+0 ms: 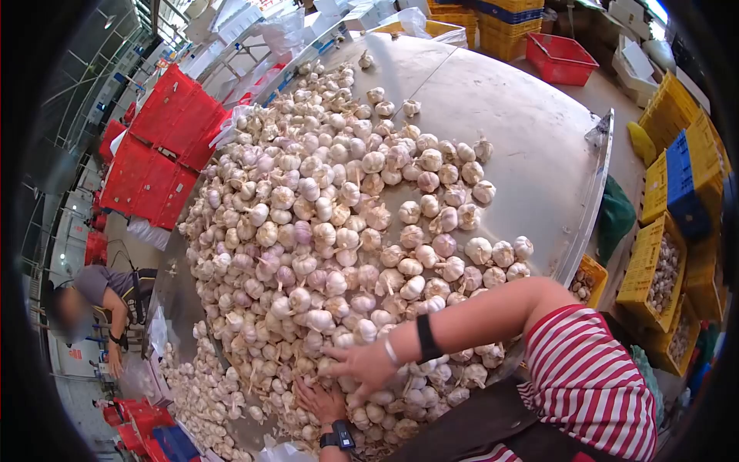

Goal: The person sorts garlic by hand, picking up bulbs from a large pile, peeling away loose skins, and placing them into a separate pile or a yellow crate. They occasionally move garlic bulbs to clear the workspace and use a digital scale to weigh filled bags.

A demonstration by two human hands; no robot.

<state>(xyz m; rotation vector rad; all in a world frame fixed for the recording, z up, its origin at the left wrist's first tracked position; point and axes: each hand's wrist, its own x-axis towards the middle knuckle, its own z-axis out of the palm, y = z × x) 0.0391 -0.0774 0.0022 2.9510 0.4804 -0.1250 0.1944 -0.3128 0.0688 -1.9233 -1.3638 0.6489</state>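
Observation:
A large heap of whole garlic bulbs [308, 223], white with purple tinges, covers much of the metal table [500, 100]. My right hand [362, 369] reaches in from the right and rests over bulbs near the front of the heap, fingers stretched and apart. A black band and a pale bracelet circle that arm. Just below it, my left hand [323, 402] lies on the garlic with its fingers spread; a dark watch [339, 436] is on its wrist. Neither hand visibly grips a bulb, though what lies under the palms is hidden.
Red crates [158, 146] stand stacked beyond the table's left side. Yellow crates [643, 269], some holding garlic, line the right. A red bin [562, 59] sits at the back. Another person [108, 296] is at the far left. A raised metal edge [593, 200] borders the table.

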